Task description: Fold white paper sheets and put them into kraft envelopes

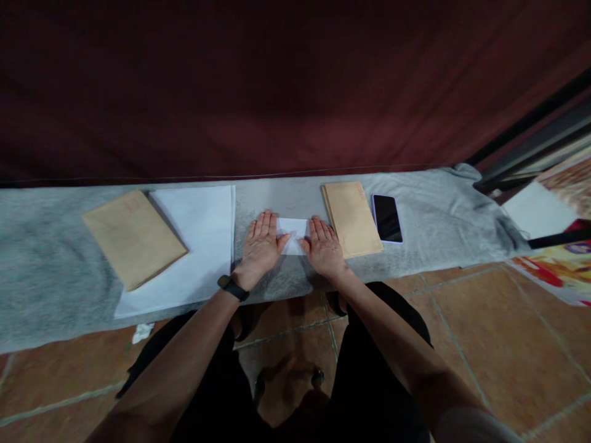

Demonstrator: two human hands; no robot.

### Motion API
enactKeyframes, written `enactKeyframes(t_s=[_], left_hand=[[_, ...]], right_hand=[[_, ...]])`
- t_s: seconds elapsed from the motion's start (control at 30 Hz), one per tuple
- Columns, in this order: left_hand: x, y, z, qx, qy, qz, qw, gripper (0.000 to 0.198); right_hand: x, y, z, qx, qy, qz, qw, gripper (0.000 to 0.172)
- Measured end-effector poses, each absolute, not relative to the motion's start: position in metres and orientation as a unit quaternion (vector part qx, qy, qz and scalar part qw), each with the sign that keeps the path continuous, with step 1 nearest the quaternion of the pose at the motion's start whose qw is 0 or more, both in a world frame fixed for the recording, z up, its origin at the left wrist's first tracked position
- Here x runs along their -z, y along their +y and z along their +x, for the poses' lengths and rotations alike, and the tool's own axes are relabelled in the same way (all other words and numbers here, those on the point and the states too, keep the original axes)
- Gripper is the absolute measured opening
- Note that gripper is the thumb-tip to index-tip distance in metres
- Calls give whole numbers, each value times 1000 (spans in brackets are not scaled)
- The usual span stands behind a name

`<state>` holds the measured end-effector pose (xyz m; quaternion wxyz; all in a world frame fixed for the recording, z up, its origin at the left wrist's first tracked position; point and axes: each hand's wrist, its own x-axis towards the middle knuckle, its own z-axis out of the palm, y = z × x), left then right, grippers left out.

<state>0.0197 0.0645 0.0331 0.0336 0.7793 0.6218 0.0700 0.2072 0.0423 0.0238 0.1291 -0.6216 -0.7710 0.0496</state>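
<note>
A small folded sheet of white paper (294, 226) lies on the grey cloth between my hands. My left hand (262, 246) rests flat on its left end, fingers pointing away from me and thumb stretched inward over the paper. On the right end lies my right hand (324, 247), also flat, its thumb reaching toward the other one. The parts of the paper beneath both palms are hidden. Close by my right hand is a stack of brown envelopes (353, 218); I cannot tell whether the fingers touch it.
White paper sheets (203, 246) lie at left, partly under more brown envelopes (133, 237). A phone (387, 218) sits right of the envelope stack. The grey cloth (438, 215) covers a narrow surface before a dark red curtain (277, 92). A crumpled white scrap (143, 333) is on the tiled floor.
</note>
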Motion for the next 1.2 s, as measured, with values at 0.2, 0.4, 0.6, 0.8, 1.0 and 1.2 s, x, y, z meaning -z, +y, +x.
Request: enactKeyframes(t_s=[0.2, 0.4, 0.6, 0.8, 1.0, 1.2], left_hand=[[-32, 65, 19, -72, 620, 781, 31, 75], [-32, 64, 19, -79, 619, 780, 34, 73], [-30, 65, 18, -85, 620, 779, 37, 70], [-32, 64, 18, -87, 621, 778, 39, 67], [-42, 63, 24, -126, 583, 801, 56, 64], [-41, 60, 31, -92, 535, 836, 79, 67]], right_hand=[[-31, 44, 206, -71, -766, -623, 145, 66], [-36, 46, 199, -85, -804, -566, 160, 60], [-34, 47, 193, -93, -820, -546, 142, 55], [-26, 47, 193, -70, -825, -545, 128, 55], [-24, 47, 193, -66, -824, -548, 127, 55], [-23, 46, 192, -60, -820, -554, 129, 53]])
